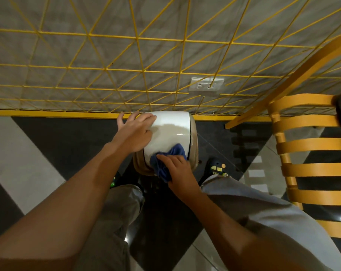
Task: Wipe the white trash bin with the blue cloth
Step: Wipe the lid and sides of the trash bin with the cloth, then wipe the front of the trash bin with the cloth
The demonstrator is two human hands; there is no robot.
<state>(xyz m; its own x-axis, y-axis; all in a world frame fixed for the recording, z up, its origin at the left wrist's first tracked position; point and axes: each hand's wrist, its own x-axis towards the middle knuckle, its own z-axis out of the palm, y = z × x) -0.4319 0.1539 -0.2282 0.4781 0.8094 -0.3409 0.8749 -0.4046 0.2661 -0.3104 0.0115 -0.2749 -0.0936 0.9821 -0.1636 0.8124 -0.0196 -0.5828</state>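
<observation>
The white trash bin (170, 132), with a glossy white lid and a beige rim, stands on the floor against the wall, right below me. My left hand (135, 131) lies flat on the lid's left edge with fingers spread, holding the bin. My right hand (176, 170) presses the crumpled blue cloth (165, 161) against the lid's near edge and the beige rim. Part of the cloth is hidden under my fingers.
A yellow wire grid (142, 71) covers the grey wall behind the bin, with a white socket (205, 86) behind it. A wooden slatted chair (310, 159) stands close on the right. My legs and shoes (217, 167) flank the bin on black and grey floor tiles.
</observation>
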